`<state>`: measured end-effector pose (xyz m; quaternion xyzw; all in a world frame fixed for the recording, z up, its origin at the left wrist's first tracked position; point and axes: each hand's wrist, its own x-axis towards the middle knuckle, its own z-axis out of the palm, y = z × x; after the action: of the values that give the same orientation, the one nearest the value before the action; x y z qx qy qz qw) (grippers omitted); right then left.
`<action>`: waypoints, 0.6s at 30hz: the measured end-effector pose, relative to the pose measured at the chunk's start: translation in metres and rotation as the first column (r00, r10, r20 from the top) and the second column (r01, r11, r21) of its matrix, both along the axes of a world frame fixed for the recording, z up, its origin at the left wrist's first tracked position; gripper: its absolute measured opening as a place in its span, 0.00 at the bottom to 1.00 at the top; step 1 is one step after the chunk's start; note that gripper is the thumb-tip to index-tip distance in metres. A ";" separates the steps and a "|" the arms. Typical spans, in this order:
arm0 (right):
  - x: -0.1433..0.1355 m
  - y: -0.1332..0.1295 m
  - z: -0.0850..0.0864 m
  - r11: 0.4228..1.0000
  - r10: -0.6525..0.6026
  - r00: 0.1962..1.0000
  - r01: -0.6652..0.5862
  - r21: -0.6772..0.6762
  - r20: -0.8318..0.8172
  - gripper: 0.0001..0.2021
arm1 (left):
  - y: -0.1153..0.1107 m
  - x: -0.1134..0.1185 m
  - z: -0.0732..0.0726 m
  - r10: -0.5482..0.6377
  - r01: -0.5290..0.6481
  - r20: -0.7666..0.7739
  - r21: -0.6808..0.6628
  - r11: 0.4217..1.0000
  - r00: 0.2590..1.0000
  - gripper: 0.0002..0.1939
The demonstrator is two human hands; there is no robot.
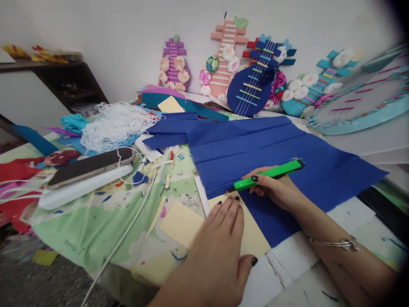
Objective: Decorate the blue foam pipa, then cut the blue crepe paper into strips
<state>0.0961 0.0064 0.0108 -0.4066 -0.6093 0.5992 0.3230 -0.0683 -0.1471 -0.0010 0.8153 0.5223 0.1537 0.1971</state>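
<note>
In my right hand (271, 185) is a green utility knife (268, 175), its front end pointing left and down at the far edge of a pale yellow piece of card (254, 236). My left hand (220, 251) lies flat on that card, fingers stretched and thumb out to the side. Under the card spreads a large sheet of dark blue paper (255, 149) with several crease lines. A second pale yellow piece (182, 224) sits left of my left hand, partly covered by it. Whether the blade touches the card I cannot tell.
Left are a phone (92, 166) on a white power strip (86, 185), a white cable (128, 232) and a heap of white string (118, 128). Paper lutes, one dark blue (251, 91), lean against the wall. Scraps litter the green patterned tablecloth (96, 226).
</note>
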 end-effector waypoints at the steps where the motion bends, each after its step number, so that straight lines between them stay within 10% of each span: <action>1: 0.000 0.000 0.000 1.000 0.005 1.000 -0.005 0.004 0.005 0.11 | 0.000 0.000 0.000 0.003 -0.003 -0.002 -0.004 1.000 1.000 0.35; 18: 0.003 0.002 0.002 1.000 -0.013 1.000 0.012 -0.005 -0.007 0.09 | 0.001 0.001 0.003 -0.002 0.000 -0.028 -0.054 0.999 1.000 0.35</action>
<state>0.0988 0.0087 0.0124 -0.4091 -0.6041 0.6002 0.3279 -0.0672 -0.1462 0.0019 0.8120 0.5286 0.1281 0.2117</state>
